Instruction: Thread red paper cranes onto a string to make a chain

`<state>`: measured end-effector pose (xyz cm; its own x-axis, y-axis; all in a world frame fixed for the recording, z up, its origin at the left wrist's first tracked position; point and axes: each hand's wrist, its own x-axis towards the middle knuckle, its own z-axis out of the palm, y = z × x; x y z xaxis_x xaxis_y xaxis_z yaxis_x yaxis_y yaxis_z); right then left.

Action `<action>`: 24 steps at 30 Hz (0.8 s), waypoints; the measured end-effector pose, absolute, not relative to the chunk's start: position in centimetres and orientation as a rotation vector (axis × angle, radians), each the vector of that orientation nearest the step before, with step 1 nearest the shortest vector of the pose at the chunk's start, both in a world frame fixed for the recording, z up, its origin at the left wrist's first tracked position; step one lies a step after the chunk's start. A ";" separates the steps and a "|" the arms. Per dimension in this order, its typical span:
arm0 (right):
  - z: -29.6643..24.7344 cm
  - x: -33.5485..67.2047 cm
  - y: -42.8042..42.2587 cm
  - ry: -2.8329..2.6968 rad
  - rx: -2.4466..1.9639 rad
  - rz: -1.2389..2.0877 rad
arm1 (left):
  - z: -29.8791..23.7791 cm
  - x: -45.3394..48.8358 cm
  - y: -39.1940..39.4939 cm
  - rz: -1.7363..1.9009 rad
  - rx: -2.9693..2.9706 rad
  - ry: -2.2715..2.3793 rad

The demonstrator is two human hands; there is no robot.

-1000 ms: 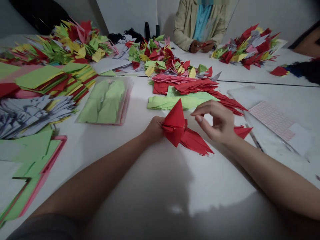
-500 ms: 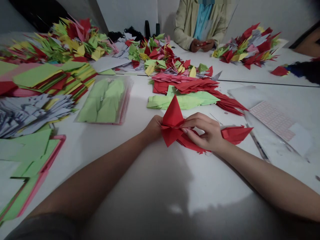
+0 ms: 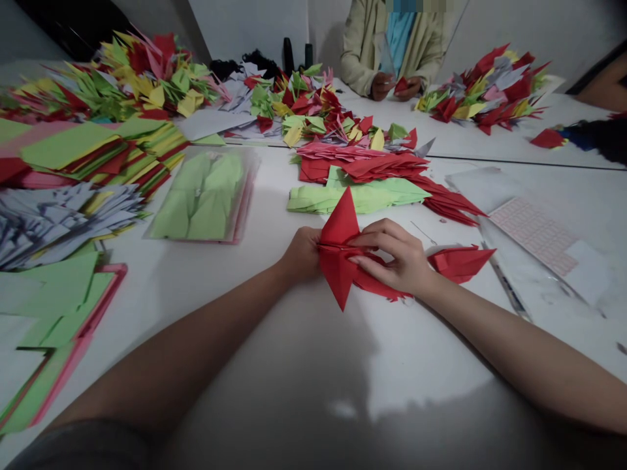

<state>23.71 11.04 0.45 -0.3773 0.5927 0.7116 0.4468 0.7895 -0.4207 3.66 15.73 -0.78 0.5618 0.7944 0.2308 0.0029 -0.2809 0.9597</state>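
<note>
A folded red origami piece sits at the centre of the white table, with one point up and one point down. My left hand grips its left edge. My right hand is closed over its right side, with the fingers pressing on the fold. A long red folded flap runs out under my right hand. Just beyond that hand lies a separate red folded point, not touching my fingers.
Folded stacks of red and green paper lie just ahead. Heaps of multicoloured origami and a plastic sleeve of green paper lie left. A pink grid mat lies right. A person across the table holds a small red piece.
My right hand has come down from its raised, spread position and closed on the red piece. The piece has turned slightly, and its lower point now aims toward me.
</note>
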 end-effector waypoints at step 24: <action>0.2 23.8 11.4 -1.648 -0.930 0.242 | -0.7 3.3 15.8 0.796 1.558 0.582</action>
<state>23.79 11.42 0.20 -0.0147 0.6798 0.7332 0.4408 0.6626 -0.6055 3.26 15.84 -0.66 0.6367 0.7544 0.1595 -0.0774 -0.1433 0.9867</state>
